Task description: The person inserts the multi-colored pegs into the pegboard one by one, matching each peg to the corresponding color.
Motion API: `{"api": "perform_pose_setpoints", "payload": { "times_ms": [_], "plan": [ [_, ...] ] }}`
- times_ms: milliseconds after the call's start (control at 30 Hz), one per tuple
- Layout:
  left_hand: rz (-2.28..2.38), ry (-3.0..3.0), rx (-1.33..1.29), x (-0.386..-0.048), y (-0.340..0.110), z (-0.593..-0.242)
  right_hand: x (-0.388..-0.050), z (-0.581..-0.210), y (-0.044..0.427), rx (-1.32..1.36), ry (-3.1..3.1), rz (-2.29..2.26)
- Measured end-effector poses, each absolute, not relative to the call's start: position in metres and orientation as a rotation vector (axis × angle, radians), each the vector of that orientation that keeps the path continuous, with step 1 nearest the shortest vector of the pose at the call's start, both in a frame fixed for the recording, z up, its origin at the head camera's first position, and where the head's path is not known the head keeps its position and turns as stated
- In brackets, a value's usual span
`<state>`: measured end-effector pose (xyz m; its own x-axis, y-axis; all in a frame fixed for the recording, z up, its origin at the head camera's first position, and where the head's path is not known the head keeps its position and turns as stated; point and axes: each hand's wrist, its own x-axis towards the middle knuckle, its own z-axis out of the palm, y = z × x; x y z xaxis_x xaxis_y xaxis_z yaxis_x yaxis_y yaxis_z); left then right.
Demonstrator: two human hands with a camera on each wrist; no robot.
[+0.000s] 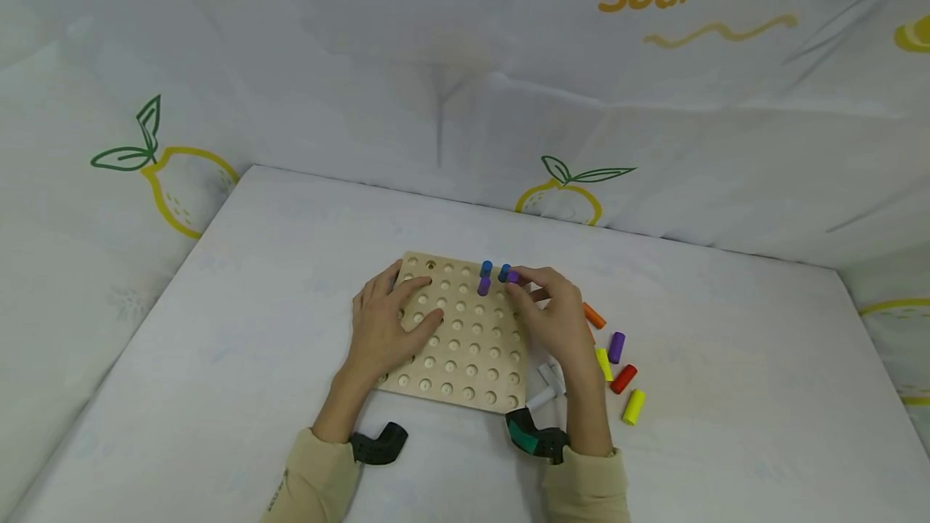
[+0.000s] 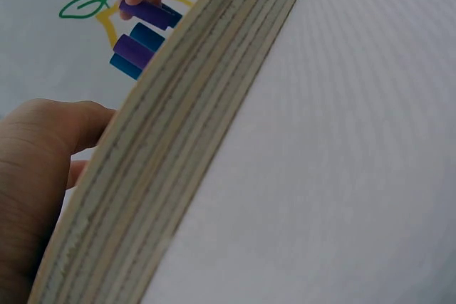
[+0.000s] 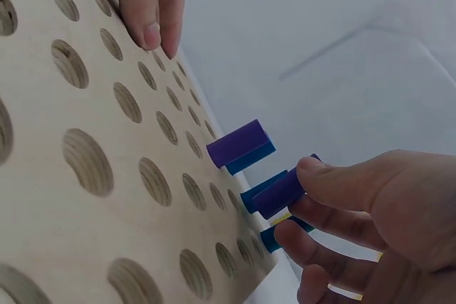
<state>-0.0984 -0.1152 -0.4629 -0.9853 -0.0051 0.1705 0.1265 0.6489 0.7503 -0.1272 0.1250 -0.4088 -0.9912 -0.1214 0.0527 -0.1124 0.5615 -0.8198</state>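
Note:
A pale wooden pegboard (image 1: 459,379) with rows of round holes lies in the middle of the table. My left hand (image 1: 383,325) rests on its left side, fingers spread. At the far right corner my right hand (image 1: 555,313) pinches a purple peg (image 3: 278,194) between thumb and fingers, tilted over the board; whether its lower end is in a hole, I cannot tell. A second purple peg (image 1: 483,286) stands in the board, in front of a blue peg (image 1: 486,268). Another blue peg (image 1: 504,273) stands beside the pinched one. Fingers partly hide a third blue peg (image 3: 267,238).
Loose pegs lie right of the board: orange (image 1: 594,315), purple (image 1: 616,347), red (image 1: 623,378) and yellow (image 1: 634,407). Several grey-white pegs (image 1: 541,398) lie against its near right corner, partly behind the right wrist. A lemon-print cloth (image 1: 363,103) hangs behind the table.

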Motion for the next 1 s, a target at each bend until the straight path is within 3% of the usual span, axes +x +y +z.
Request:
{"api": "perform_pose_setpoints", "payload": {
  "times_ms": [1000],
  "plan": [
    [-1.259,-2.73,-0.09,-0.0993,-0.1159,-0.4644,-0.1272,-0.4151,0.1202,-0.296,2.725,-1.413]
  ]
}}
